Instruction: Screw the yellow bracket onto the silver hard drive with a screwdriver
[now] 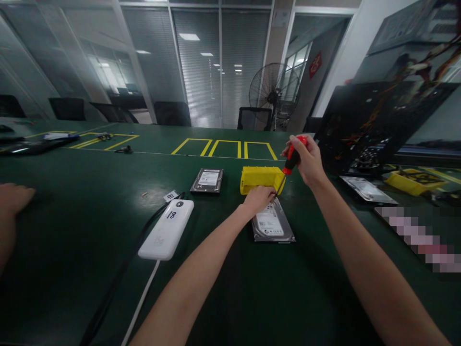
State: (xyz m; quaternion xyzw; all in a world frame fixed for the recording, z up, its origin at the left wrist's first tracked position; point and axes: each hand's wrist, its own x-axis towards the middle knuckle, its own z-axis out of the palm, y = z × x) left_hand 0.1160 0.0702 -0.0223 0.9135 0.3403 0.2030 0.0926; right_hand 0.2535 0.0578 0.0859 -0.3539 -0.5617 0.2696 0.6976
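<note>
My right hand [305, 156] is closed around the red and black handle of a screwdriver [292, 156], its shaft slanting down to the far end of a hard drive [271, 222]. The drive lies label up on the green table. My left hand [258, 199] rests over the drive's far left part, its fingers bent close to the screwdriver's tip. Whether those fingers pinch anything small is hidden. Just behind the drive stands a yellow plastic bin [260, 177], tipped with its opening to one side. A second hard drive [208, 181] lies to the left of the bin.
A white power bank [167, 230] with a cable lies left of my left arm. Another person's hand [16, 198] is at the far left. On the right are an open computer case [360, 125], another drive [368, 189] and a second yellow bin [414, 181].
</note>
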